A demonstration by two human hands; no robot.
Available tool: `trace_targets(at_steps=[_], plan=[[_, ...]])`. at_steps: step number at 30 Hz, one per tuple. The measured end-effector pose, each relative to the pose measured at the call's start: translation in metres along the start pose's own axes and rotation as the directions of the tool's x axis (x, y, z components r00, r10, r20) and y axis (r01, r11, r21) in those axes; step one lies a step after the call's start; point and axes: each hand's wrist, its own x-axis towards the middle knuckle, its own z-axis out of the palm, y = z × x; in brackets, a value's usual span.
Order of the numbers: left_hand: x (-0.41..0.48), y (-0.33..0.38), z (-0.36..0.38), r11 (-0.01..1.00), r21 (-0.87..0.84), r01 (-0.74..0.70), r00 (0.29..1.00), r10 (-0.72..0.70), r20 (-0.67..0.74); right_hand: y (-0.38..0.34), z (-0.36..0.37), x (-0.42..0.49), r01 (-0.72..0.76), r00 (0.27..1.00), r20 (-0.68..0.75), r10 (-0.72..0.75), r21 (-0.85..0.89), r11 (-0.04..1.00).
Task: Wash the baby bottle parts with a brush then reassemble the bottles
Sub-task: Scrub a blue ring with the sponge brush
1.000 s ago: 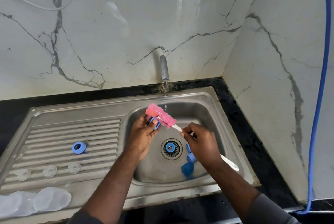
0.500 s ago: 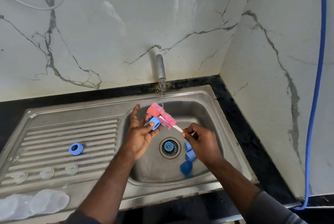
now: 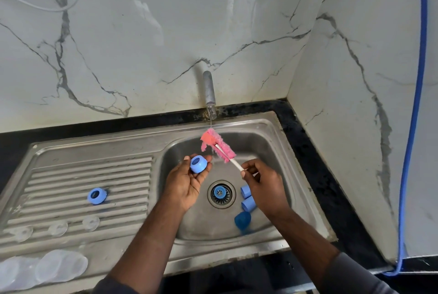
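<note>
Near the left edge, clear bottles (image 3: 47, 267) are lying on the flat side of the sink (image 3: 132, 149). Just past them, three clear teats (image 3: 58, 228) are sitting in a row on the ridges. A spare ring (image 3: 96, 195), blue, is resting farther back on the ridges. In the bowl, blue caps (image 3: 242, 219) are lying by the right hand (image 3: 265, 187), and a drain ring (image 3: 219, 191) is sitting on the drain. The left hand (image 3: 187, 182) is lying palm up, thumb and fingers curling round a blue ring (image 3: 198, 164). The right hand is pinching the white handle of the pink brush (image 3: 216, 145). The brush head is poking up just beyond the blue ring, not touching it. Thin water is running onto it from the tap (image 3: 209, 90).
</note>
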Motion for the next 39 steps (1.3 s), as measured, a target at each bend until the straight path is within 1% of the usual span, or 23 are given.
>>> trace_targets(at_steps=[2,4,6,10,13,16,18,20,24,27,31,33,36,38,39], plan=[[0.004,0.001,-0.001,0.998,-0.058,0.035,0.999,-0.038,-0.038,-0.001,0.0,0.002,0.004,1.0,0.002,-0.004,-0.004,1.0],[0.006,0.002,0.0,0.993,-0.109,0.035,0.997,-0.043,-0.068,-0.002,0.001,0.002,0.005,1.0,0.013,-0.005,0.002,1.0],[0.006,0.003,0.005,0.993,-0.117,0.03,0.996,-0.039,-0.078,-0.004,0.002,0.0,0.013,1.0,0.026,-0.013,0.009,1.0],[0.008,0.002,0.016,0.999,-0.018,0.028,0.996,-0.029,-0.083,-0.005,0.006,-0.003,0.077,0.995,0.065,-0.077,-0.004,0.997],[0.007,0.002,0.018,0.987,0.155,0.04,0.997,-0.029,-0.075,-0.009,0.005,-0.002,0.116,0.992,0.054,-0.115,-0.025,0.993],[0.004,0.001,0.016,0.975,0.222,0.025,1.0,-0.026,0.002,-0.012,0.003,0.002,0.109,0.994,0.003,-0.109,-0.041,0.993],[0.002,0.002,0.015,0.976,0.218,0.016,0.996,-0.034,0.081,-0.01,0.001,0.006,0.108,0.994,-0.02,-0.11,-0.066,0.992],[0.002,0.003,0.014,0.982,0.19,0.015,0.992,-0.039,0.12,-0.009,0.0,0.007,0.115,0.993,-0.012,-0.117,-0.077,0.99],[-0.001,0.003,0.018,0.996,0.092,0.009,0.998,-0.015,0.066,-0.004,0.0,0.0,0.104,0.994,0.049,-0.102,-0.034,0.994],[-0.001,0.001,0.018,0.999,0.025,0.021,0.999,-0.022,0.03,-0.004,0.003,-0.001,0.065,0.995,0.074,-0.063,-0.026,0.998],[-0.002,-0.008,0.016,0.997,-0.062,0.043,0.998,-0.039,0.054,-0.009,0.004,0.003,-0.009,0.999,0.048,0.009,0.012,1.0],[-0.002,-0.011,0.016,0.995,-0.095,0.041,0.997,-0.035,0.067,-0.01,0.003,0.002,-0.015,0.998,0.054,0.013,0.024,1.0],[-0.002,-0.013,0.016,0.995,-0.077,0.068,0.993,-0.059,0.106,-0.009,0.0,-0.001,-0.025,0.998,0.063,0.022,0.05,0.998],[-0.004,-0.015,0.017,0.996,0.011,0.088,0.99,-0.089,0.108,-0.011,-0.002,0.0,-0.054,0.997,0.056,0.05,0.071,0.996],[-0.005,-0.017,0.018,0.993,0.074,0.091,0.992,-0.097,0.086,-0.012,-0.002,0.001,-0.06,0.997,0.051,0.056,0.073,0.996]])
